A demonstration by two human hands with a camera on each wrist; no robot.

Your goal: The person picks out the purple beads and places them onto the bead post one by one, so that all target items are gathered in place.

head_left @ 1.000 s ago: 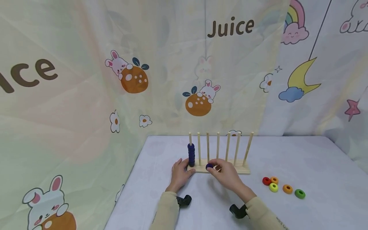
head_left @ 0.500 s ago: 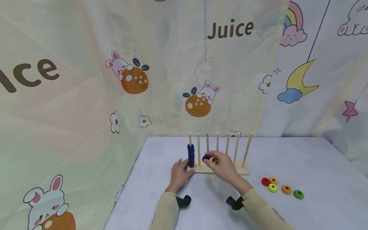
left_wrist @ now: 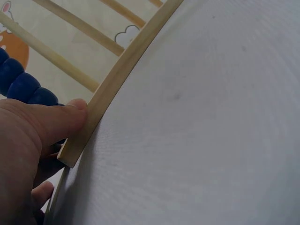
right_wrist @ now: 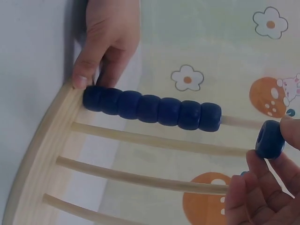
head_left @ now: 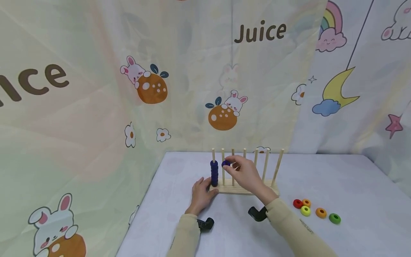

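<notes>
A wooden peg stand (head_left: 236, 190) has several upright pegs on a flat base. Dark blue ring beads (right_wrist: 149, 108) are stacked on its leftmost peg, whose top stays bare. My left hand (head_left: 200, 194) grips the left end of the base, thumb on the wood (left_wrist: 101, 105) in the left wrist view. My right hand (head_left: 245, 175) pinches one blue bead (right_wrist: 270, 139) between thumb and fingers. That bead is raised near the upper part of the second peg, right of the stack. A speck of blue (right_wrist: 244, 173) shows among the right fingers; what it belongs to is hidden.
Loose ring beads lie on the white-covered table (head_left: 321, 182) to the right: a red one (head_left: 297, 203), a yellow one (head_left: 305, 211), two orange ones (head_left: 321, 213) and a green one (head_left: 335, 218). A printed curtain (head_left: 192, 71) hangs behind the table.
My right hand has lifted the blue bead from low in front of the base, up and to the left, towards the top of the pegs. My left hand has stayed at the base's end.
</notes>
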